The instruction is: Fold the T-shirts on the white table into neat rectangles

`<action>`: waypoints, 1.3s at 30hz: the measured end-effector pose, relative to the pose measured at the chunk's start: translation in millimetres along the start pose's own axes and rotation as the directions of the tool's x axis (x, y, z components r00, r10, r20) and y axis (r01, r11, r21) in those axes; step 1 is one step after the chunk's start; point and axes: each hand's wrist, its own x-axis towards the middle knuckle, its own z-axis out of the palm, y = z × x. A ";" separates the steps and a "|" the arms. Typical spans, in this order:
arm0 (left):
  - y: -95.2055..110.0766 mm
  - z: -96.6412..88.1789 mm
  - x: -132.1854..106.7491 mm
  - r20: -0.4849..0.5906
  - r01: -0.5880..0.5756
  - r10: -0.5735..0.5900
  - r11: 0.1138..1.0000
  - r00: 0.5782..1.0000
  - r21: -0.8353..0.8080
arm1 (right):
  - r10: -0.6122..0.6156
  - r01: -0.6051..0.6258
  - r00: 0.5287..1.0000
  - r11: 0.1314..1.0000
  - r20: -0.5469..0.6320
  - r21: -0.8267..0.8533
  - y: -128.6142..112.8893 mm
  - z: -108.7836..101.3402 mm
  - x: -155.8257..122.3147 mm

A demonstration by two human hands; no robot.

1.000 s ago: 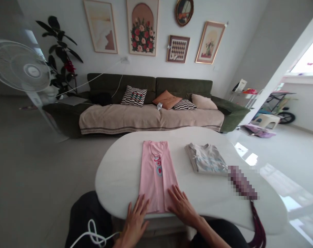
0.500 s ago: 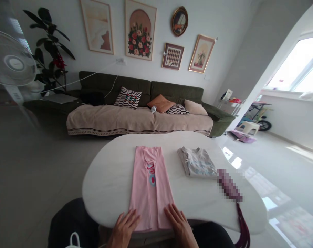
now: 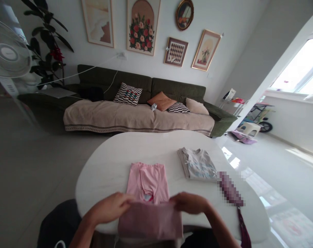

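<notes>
A pink garment (image 3: 148,179) lies lengthwise on the white oval table (image 3: 115,162). Its near end is lifted off the table and carried forward over the rest. My left hand (image 3: 110,207) is closed on the left corner of that raised hem. My right hand (image 3: 190,202) is closed on the right corner. The far part of the garment, with its neck opening, stays flat on the table. A folded grey shirt (image 3: 197,165) rests to the right of it.
A blurred dark purple object (image 3: 230,189) with a strap lies at the table's right edge. Beyond the table stand a green sofa (image 3: 177,88) with cushions, a fan (image 3: 8,44) and a plant (image 3: 48,41) at the left. Framed pictures hang on the wall.
Both hands went from lying flat on the garment's near end to gripping its hem and lifting it forward over the rest. The garment's visible length on the table has shortened.
</notes>
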 end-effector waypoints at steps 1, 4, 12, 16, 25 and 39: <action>-3.7 -11.3 24.3 -0.097 0.016 -0.017 1.000 0.995 -0.011 | -0.047 0.047 0.998 0.999 0.029 0.001 -2.5 -18.6 25.2; -30.0 -24.6 97.5 -0.236 0.195 -0.201 0.980 0.951 -0.046 | 0.012 -0.014 0.999 0.999 -0.047 -0.038 -10.0 -47.5 97.1; -89.2 -12.0 167.2 -0.319 0.294 -0.292 0.955 0.901 -0.045 | 0.216 -0.222 0.972 0.974 -0.096 -0.053 12.0 -17.9 161.8; -95.4 -17.8 177.9 -0.354 0.282 -0.262 0.960 0.898 0.005 | 0.264 -0.270 0.956 0.962 -0.131 -0.031 25.7 -20.5 168.1; -95.5 2.5 192.9 -0.463 0.381 -0.298 0.920 0.835 0.094 | 0.343 -0.340 0.881 0.938 -0.325 0.067 25.7 2.8 174.2; 7.4 -99.4 150.3 -0.626 -0.247 0.201 0.969 0.754 0.014 | 0.100 0.069 0.645 0.980 -0.757 0.189 -9.4 -118.8 81.1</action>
